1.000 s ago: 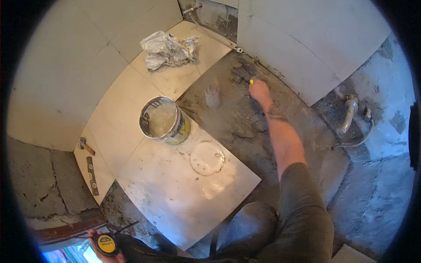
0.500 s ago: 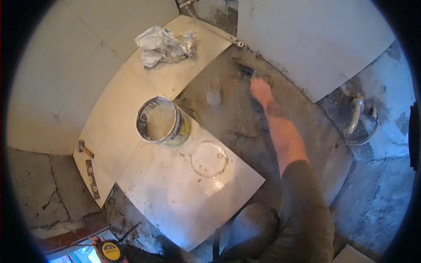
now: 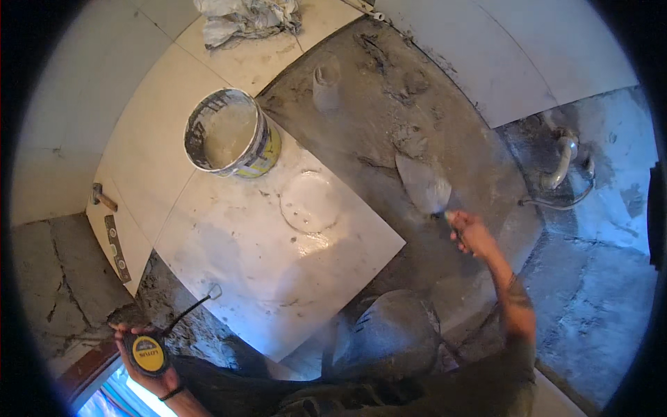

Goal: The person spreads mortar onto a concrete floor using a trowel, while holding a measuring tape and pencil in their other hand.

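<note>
1 tape meas. (image 3: pixel 149 353), 1 trowel (image 3: pixel 420 182), 1 bkt (image 3: pixel 262 151), 1 hammer (image 3: pixel 105 200), 1 spirit lvl (image 3: pixel 116 250), 1 crumpled wad (image 3: pixel 246 19).

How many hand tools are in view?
4: tape measure in the left hand, trowel in the right hand, hammer and level on tiles at left; others may be hidden.

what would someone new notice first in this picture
The bucket of cloudy liquid would likely stand out first, on the pale tiles left of centre. Next might come the yellow-faced tape measure in the left hand at lower left, and the trowel in the right hand, right of centre.
</note>
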### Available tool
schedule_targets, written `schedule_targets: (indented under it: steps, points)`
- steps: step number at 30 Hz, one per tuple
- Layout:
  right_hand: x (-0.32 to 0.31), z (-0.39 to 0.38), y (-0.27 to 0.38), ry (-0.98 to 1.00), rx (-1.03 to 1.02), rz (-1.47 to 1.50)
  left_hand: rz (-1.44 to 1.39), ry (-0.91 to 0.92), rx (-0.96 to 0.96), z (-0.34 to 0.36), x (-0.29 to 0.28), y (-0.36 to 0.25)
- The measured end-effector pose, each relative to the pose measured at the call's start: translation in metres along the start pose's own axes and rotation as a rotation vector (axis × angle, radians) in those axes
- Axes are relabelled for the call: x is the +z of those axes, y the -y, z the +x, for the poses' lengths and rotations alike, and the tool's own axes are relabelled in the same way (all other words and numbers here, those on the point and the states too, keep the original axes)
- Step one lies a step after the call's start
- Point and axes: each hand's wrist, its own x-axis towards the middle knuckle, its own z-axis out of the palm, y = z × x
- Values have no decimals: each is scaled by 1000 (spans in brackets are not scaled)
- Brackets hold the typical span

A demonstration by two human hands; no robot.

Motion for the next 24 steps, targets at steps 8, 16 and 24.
schedule_targets:
  steps: [8,16,24]
  points:
    - [47,65,9,179,-146,-3,-67,113,-96,-2,3,13]
    - [94,135,97,418,-198,175,87,-99,84,-41,-16,-27]
    - [80,97,70,421,-268,417,65,-111,22,-37,-6,-13]
